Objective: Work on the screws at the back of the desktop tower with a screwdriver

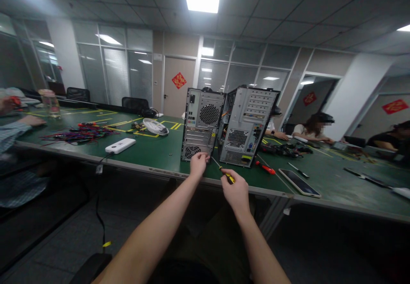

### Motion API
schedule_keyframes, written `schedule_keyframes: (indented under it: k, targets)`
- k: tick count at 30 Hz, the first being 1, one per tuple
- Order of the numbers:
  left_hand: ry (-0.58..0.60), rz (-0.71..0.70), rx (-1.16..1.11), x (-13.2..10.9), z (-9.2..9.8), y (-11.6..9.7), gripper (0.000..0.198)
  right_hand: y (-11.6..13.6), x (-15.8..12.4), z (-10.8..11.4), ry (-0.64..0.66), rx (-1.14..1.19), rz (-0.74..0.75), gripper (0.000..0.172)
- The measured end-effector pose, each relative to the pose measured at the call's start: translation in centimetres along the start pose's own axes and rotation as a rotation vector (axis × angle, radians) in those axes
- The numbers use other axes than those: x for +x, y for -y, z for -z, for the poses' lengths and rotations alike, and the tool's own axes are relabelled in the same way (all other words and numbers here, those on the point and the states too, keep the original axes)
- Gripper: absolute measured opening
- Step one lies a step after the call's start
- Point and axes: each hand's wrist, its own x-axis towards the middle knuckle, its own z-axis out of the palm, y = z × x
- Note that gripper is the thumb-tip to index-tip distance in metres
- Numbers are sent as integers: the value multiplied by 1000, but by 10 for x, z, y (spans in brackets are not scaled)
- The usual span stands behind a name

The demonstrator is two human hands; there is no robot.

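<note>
Here's the line everything hangs on: the yellow-and-black screwdriver (229,177) points from the right hand (236,186) forward and leftward, its thin shaft slanting up toward the lower right corner of the left-hand computer case (203,124). That case stands upright on the green table (153,156), close to the near edge, long axis vertical, ports and vents facing the person, straight ahead of the left hand (199,164) and ahead and to the left of the right. The left hand is clearly the nearer one, right up at the bottom of the panel, just beside the small lower fan grille (192,151); the right sits farther back, with the shaft spanning the gap. Does the tip meet metal? Too fine to tell from here. Now the hands: the right is closed around the screwdriver's handle, fingers wrapped, while the left has its fingers bent and bunched together by the corner, and whether they pinch something small or merely steady the case, I can't tell.
</note>
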Motion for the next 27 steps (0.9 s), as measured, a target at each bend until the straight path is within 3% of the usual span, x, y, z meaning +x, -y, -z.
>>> schedule_keyframes:
  k: [7,20,27]
  targets:
    - [5,60,-37,0,0,-2,15,5,-4,-1,49,-9,17,31]
    - [31,32,-19,8,3,9,16,0,-7,-11,87,-6,71,32]
    - [27,46,-25,5,3,5,16,2,-7,-9,46,-26,55,34]
